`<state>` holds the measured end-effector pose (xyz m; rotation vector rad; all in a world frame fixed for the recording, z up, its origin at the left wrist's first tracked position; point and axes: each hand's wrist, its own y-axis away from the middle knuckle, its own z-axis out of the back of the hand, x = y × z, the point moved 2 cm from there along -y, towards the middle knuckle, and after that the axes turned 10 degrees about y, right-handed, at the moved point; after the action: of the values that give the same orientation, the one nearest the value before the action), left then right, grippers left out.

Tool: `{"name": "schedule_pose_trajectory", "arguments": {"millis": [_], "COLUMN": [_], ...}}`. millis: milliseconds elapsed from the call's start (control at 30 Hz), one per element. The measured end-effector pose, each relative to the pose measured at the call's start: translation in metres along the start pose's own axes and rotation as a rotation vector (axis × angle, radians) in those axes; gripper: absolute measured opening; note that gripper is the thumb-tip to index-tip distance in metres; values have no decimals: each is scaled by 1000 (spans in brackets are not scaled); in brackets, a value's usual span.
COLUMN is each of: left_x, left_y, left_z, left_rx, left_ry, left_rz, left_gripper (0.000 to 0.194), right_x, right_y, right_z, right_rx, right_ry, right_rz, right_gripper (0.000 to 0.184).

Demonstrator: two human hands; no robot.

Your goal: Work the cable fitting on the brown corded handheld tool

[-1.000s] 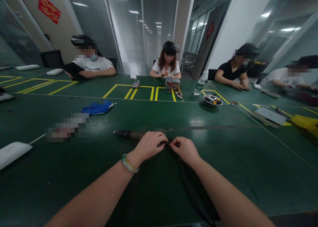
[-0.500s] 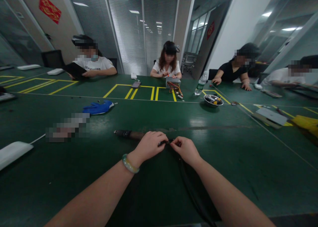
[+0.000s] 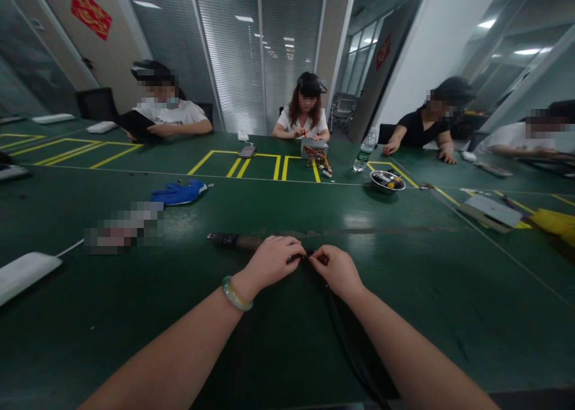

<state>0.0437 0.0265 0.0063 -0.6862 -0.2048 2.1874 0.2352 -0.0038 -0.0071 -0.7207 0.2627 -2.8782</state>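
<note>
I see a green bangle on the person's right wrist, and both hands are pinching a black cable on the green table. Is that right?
Not quite: the pale green bangle is on the left wrist, not the right, as the head view shows. The rest stands: the left hand and the right hand pinch the black cable on the green table.

Head-worn view, facing forward and down
</note>
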Motion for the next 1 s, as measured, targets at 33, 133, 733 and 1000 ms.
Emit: {"name": "schedule_pose_trajectory", "arguments": {"millis": [33,133,733,1000], "left_x": [0,-1,-19,-8], "left_y": [0,0,5,15], "left_z": [0,0,15,17], "left_rx": [0,-5,-139,-72], "left_ry": [1,3,162,280], "left_rz": [1,2,-139,-143], "left_gripper": [18,18,27,24], "right_x": [0,-1,0,-46], "right_y": [0,-1,-7,-19], "right_z": [0,-1,-6,18], "right_rx": [-23,-89,-11,6], "right_ry": [15,5,-55,32], "right_rz": [15,51,38,-61], "right_gripper": [9,8,3,15]}}
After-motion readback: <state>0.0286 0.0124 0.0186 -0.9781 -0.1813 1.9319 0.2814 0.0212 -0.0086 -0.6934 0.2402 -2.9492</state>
